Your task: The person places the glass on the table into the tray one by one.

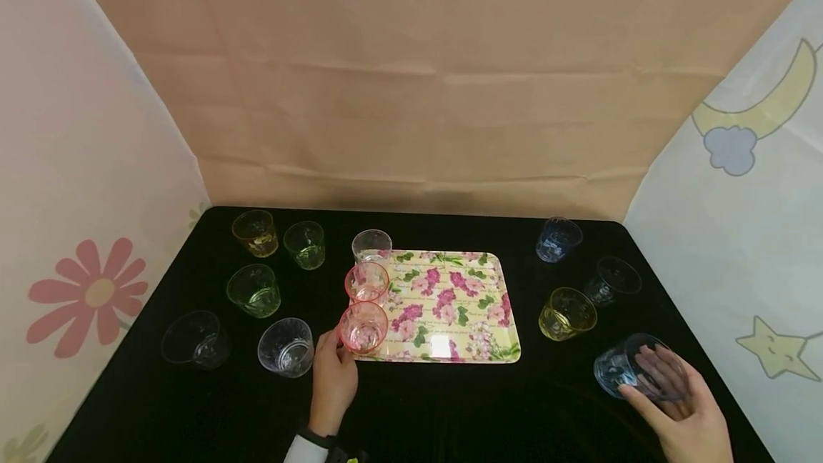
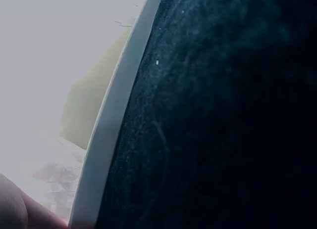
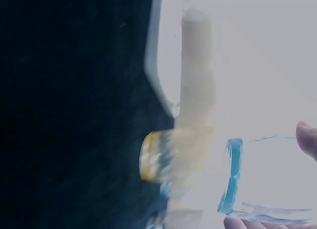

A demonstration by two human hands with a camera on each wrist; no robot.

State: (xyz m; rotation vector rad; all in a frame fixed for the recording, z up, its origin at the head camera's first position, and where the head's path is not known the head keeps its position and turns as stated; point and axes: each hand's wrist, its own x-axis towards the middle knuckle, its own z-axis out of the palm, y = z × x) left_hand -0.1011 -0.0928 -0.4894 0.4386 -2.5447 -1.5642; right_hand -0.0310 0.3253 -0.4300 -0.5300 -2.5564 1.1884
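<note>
A flowered tray [image 1: 444, 313] lies mid-table. Along its left edge stand a clear glass [image 1: 371, 243], a pink glass [image 1: 366, 281] and a nearer pink glass [image 1: 363, 327]. My left hand [image 1: 336, 377] holds the nearer pink glass from its left side, at the tray's front left corner; some fingers are hidden. At the front right, my right hand [image 1: 681, 406] grips a tilted blue glass [image 1: 620, 370], thumb on one side and fingers on the other. In the right wrist view, that blue glass [image 3: 232, 177] shows between thumb and fingers. The left wrist view shows mostly the tray's edge [image 2: 116, 100].
To the left stand several glasses: amber [image 1: 256, 234], green [image 1: 305, 245], another green [image 1: 255, 291], and clear ones [image 1: 286, 349]. A blue glass [image 1: 558, 240], a yellow glass [image 1: 567, 314] and a dark-looking clear glass [image 1: 614, 281] stand right of the tray on the black table [image 1: 463, 413].
</note>
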